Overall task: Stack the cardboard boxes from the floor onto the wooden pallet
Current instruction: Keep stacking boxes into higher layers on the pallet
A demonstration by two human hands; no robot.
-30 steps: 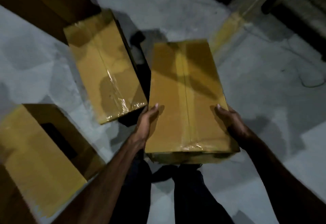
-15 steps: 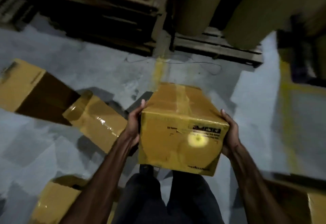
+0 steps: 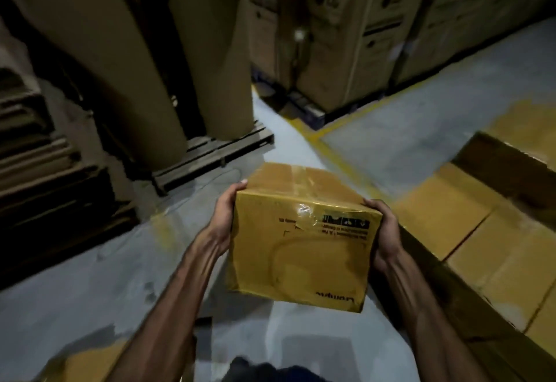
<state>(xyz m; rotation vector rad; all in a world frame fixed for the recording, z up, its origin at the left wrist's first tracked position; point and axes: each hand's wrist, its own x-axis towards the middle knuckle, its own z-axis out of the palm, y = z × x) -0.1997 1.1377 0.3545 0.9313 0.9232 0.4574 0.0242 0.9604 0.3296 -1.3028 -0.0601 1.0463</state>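
Head view: a taped yellow-brown cardboard box (image 3: 301,240) is up off the grey concrete floor (image 3: 90,285), squeezed between both hands, left hand (image 3: 224,225) gripping its left side, right hand (image 3: 383,231) its right, stacked tan cartons (image 3: 481,246) just right.

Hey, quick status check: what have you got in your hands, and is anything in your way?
Left hand and right hand both holding taped cardboard box, off the floor. Stacked boxes close on the right. Nothing blocking ahead.

The cardboard box (image 3: 301,240) is matt brown, with glossy clear tape (image 3: 304,210) over its top. The pallet (image 3: 216,152) is rough grey wood. The floor (image 3: 421,128) looks like smooth painted concrete.
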